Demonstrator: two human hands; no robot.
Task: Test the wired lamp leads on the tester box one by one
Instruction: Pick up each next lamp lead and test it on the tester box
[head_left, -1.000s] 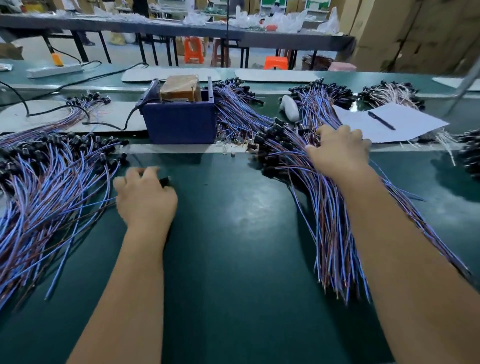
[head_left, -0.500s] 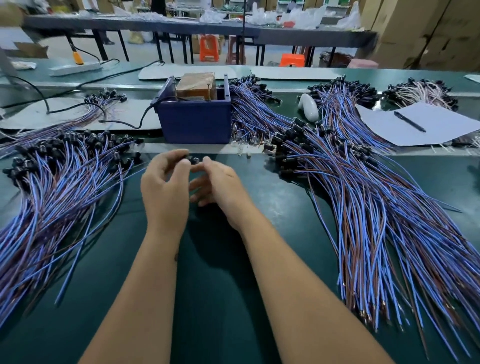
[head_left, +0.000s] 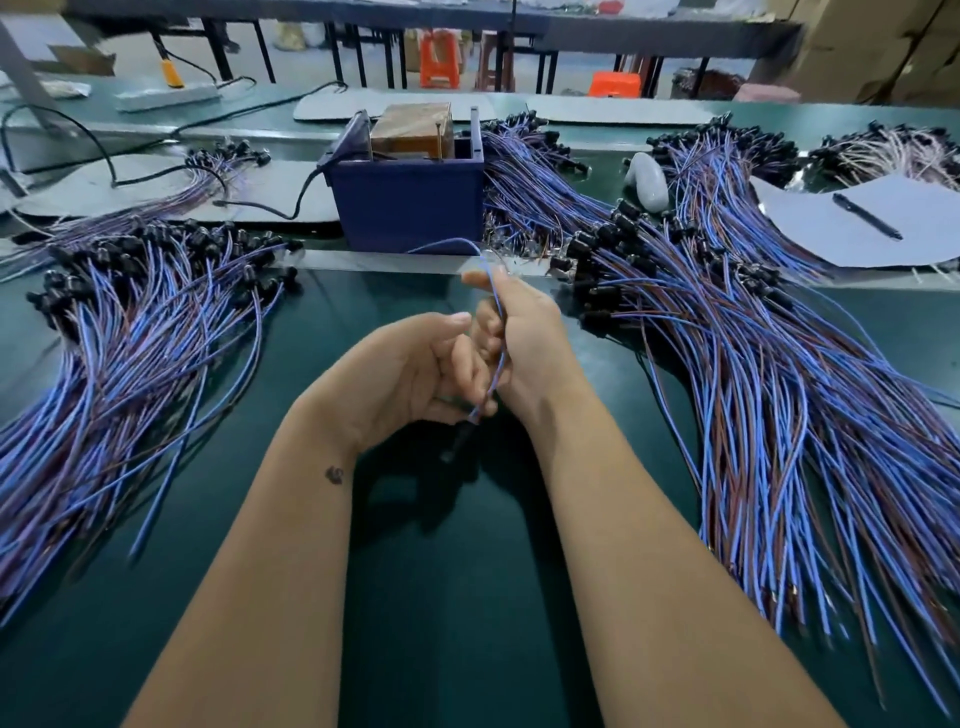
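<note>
Right hand (head_left: 524, 338) pinches one lead (head_left: 496, 343), left hand (head_left: 410, 379) curled round its lower end, just before tester box (head_left: 410, 208); judging by piles either side, many remain untested

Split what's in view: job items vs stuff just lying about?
Job: lead held in both hands, left, right; blue tester box; lead piles left and right.

Lying about: paper with pen; power strip; white object behind the right pile.
</note>
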